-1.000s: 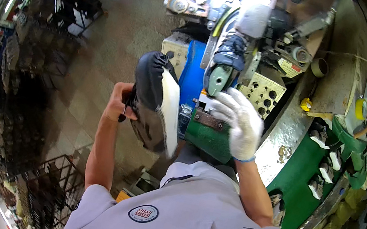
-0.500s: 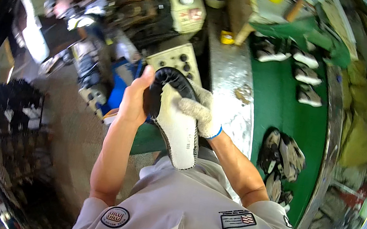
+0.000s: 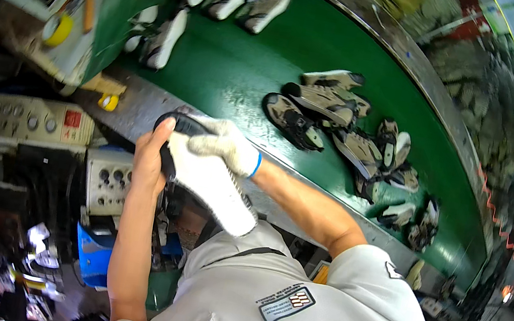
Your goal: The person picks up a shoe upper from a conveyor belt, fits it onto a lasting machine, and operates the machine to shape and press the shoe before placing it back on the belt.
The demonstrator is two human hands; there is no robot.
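Head view: left hand [image 3: 150,154] and gloved right hand [image 3: 227,145] both grasp the shoe [image 3: 211,188] between them; keeping both grips firm should stop it twisting.

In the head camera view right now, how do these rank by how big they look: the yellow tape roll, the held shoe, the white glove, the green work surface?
1. Green work surface
2. Held shoe
3. White glove
4. Yellow tape roll
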